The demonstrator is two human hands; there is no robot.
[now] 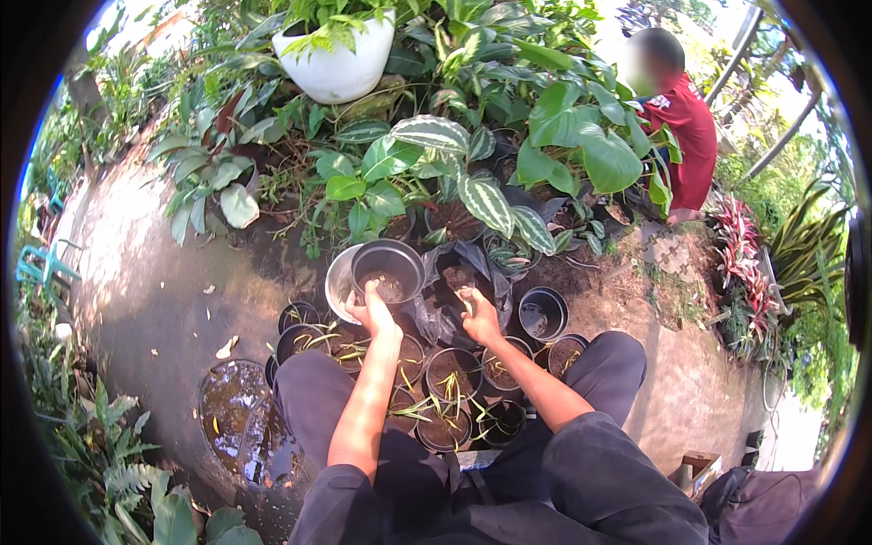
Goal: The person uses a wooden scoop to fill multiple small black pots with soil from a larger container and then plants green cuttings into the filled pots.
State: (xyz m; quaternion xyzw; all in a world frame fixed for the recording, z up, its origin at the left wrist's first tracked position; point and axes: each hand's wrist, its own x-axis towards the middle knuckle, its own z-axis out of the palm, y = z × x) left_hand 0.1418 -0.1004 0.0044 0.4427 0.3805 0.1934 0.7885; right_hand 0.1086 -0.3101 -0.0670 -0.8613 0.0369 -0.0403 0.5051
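My left hand grips the near rim of a black plastic pot, which has some soil in its bottom. A pale round container shows behind that pot at its left. My right hand is closed on the handle of a small trowel, whose blade carries dark soil over an open black plastic bag. Below both hands, several black pots with soil and small grassy seedlings stand close together between my knees. A black pot with no plant stands right of the bag.
Leafy potted plants crowd the far side, with a white planter among them. A person in a red shirt is at the upper right. A water-filled basin lies at the left on the concrete. A green plastic chair stands farther off.
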